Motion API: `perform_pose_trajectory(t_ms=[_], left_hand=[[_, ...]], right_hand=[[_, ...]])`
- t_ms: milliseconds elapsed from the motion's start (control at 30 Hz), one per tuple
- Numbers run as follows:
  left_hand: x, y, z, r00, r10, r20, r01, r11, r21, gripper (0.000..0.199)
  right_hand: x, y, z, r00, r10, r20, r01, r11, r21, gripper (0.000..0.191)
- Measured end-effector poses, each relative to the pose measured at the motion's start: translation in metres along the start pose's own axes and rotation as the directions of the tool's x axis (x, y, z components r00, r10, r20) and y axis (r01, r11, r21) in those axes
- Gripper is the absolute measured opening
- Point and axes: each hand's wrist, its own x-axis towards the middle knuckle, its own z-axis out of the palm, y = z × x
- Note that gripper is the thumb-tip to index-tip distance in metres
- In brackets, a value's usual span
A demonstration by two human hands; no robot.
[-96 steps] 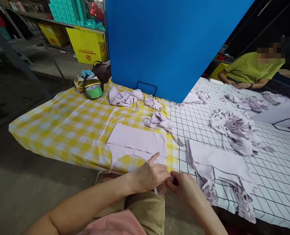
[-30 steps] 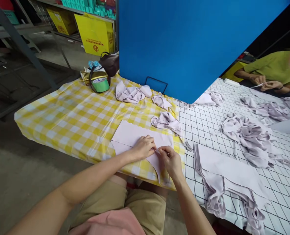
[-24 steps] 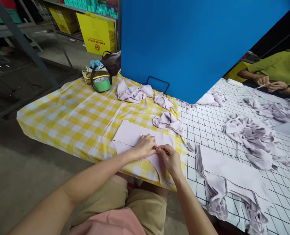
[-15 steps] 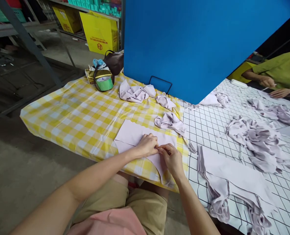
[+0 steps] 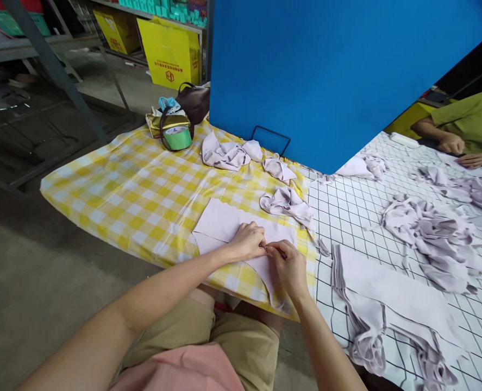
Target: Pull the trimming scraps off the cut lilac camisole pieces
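A pale lilac fabric piece point(image 5: 220, 220) with a curved cut-out lies flat on the yellow checked tablecloth, close to the front edge. My left hand point(image 5: 249, 241) rests on it, fingers curled and closed at the fabric. My right hand point(image 5: 287, 263) pinches with thumb and forefinger right beside the left fingertips. Both hands meet over the fabric near the curved edge; the exact bit between the fingertips is too small to make out. Just behind them is a crumpled lilac scrap point(image 5: 287, 203).
A blue panel point(image 5: 306, 70) stands across the table behind a black wire stand point(image 5: 271, 138). Green tape point(image 5: 178, 138) lies at the back left. To the right are stacked fabric pieces point(image 5: 391, 282) and a scrap heap point(image 5: 432, 233). A co-worker's hands point(image 5: 452, 145) are at far right.
The view has shifted slightly, so everything sits a little further right. My hands keep nearly the same pinched pose on the fabric. The co-worker's hands have moved a little.
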Motion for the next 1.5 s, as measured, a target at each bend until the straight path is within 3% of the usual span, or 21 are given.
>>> perform_pose_trajectory(t_ms=[167, 333, 567, 767, 933, 1133, 1233, 1333, 1433, 1500], left_hand=[[0.0, 0.0, 0.002, 1.0, -0.019, -0.004, 0.019, 1.0, -0.016, 0.017], [-0.001, 0.004, -0.001, 0.999, -0.036, -0.012, 0.035, 0.998, -0.048, 0.012], [-0.002, 0.004, -0.004, 0.999, -0.035, 0.011, 0.036, 0.997, -0.073, 0.011], [-0.001, 0.002, -0.001, 0.999, -0.033, -0.015, 0.032, 0.997, -0.076, 0.011], [-0.001, 0.004, -0.003, 0.999, -0.044, 0.001, 0.044, 0.996, -0.075, 0.009], [-0.005, 0.007, -0.008, 0.999, -0.039, 0.009, 0.04, 0.997, -0.059, 0.013], [-0.015, 0.001, -0.02, 0.991, 0.112, 0.07, -0.104, 0.989, -0.104, 0.017], [-0.034, -0.016, -0.038, 0.971, 0.21, 0.112, -0.197, 0.973, -0.121, 0.031], [-0.055, -0.041, -0.057, 0.993, 0.066, 0.1, -0.071, 0.997, 0.042, 0.041], [-0.069, -0.059, -0.065, 0.994, -0.026, 0.105, 0.013, 0.992, 0.128, 0.047]], right_hand=[[0.002, 0.0, -0.001, 0.993, -0.112, 0.03, 0.116, 0.969, -0.218, 0.026], [0.005, -0.004, -0.002, 0.977, -0.128, 0.171, 0.203, 0.798, -0.567, 0.025], [-0.005, -0.01, -0.001, 0.983, -0.081, 0.166, 0.17, 0.741, -0.649, 0.024], [-0.001, -0.004, -0.005, 0.994, 0.008, 0.112, 0.051, 0.855, -0.516, 0.023], [0.01, -0.002, -0.006, 0.987, 0.021, 0.162, 0.063, 0.865, -0.498, 0.023], [0.012, -0.017, -0.011, 0.983, 0.048, 0.176, 0.046, 0.868, -0.495, 0.021], [-0.006, -0.025, -0.016, 0.983, 0.121, 0.14, -0.065, 0.935, -0.35, 0.021], [-0.04, -0.025, -0.015, 0.966, 0.23, 0.116, -0.232, 0.973, 0.005, 0.04], [-0.082, -0.02, -0.007, 0.929, 0.357, 0.097, -0.369, 0.89, 0.266, 0.052], [-0.108, -0.015, -0.001, 0.904, 0.426, 0.035, -0.415, 0.854, 0.313, 0.054]])
